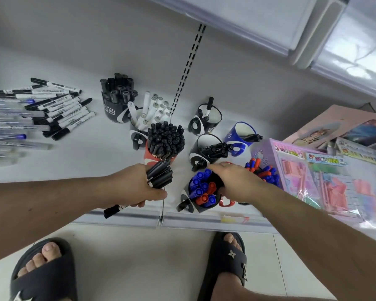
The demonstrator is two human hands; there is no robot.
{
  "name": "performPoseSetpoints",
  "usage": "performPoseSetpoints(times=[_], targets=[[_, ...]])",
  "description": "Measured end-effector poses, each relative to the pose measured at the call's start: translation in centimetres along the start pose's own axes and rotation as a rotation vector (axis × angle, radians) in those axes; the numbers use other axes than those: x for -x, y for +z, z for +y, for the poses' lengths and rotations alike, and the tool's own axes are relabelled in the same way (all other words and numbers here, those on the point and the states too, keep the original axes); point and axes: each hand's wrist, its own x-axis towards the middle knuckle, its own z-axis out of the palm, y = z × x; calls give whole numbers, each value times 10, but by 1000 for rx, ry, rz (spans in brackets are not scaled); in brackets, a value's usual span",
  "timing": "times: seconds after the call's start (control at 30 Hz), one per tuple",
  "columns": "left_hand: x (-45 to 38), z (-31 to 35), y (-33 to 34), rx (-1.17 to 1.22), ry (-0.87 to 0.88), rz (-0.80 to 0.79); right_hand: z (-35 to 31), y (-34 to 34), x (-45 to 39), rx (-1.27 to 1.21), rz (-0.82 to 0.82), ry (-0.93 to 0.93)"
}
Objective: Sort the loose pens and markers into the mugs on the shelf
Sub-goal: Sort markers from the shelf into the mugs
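My left hand [137, 187] grips a bundle of black markers [160, 174] just in front of a red mug [159, 158] packed with black markers. My right hand [237, 181] reaches over a black-and-white mug [188, 202] filled with blue and red markers [202, 190]; its fingertips are hidden behind the hand. A loose pile of black-capped markers [63, 111] and clear pens [9, 127] lies at the shelf's left.
More mugs stand behind: a black one with dark markers [115, 111], one with white markers [149, 114], two black-and-white mugs [206, 122] and a blue one [239, 135]. Pink toy packages [317, 177] crowd the right. The shelf edge [204, 222] runs above my sandalled feet.
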Motion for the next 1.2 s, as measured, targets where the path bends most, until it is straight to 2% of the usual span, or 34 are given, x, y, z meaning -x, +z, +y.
performPoseSetpoints(times=[0.23, 0.37, 0.5, 0.67, 0.83, 0.97, 1.1, 1.2], targets=[[-2, -1, -2, 26, 26, 7, 4, 8, 5, -223, 71, -36], [-5, -2, -2, 29, 25, 0, 18, -16, 17, -324, 301, 47], [-5, -9, -4, 38, 14, -3, 48, -49, 32, -809, 493, 243], [-4, -4, -3, 29, 16, -5, 69, -45, 38, -1167, 653, 275], [-2, 0, -2, 14, 26, -1, 54, -32, 36, -1241, 715, 331], [0, -5, -2, 17, 17, -13, 45, -29, 22, -1201, 777, 483], [0, -4, -4, 16, -6, -16, 39, -34, -8, -1208, 717, 683], [0, -6, -5, 21, -7, -21, 32, -39, -31, -1158, 694, 762]])
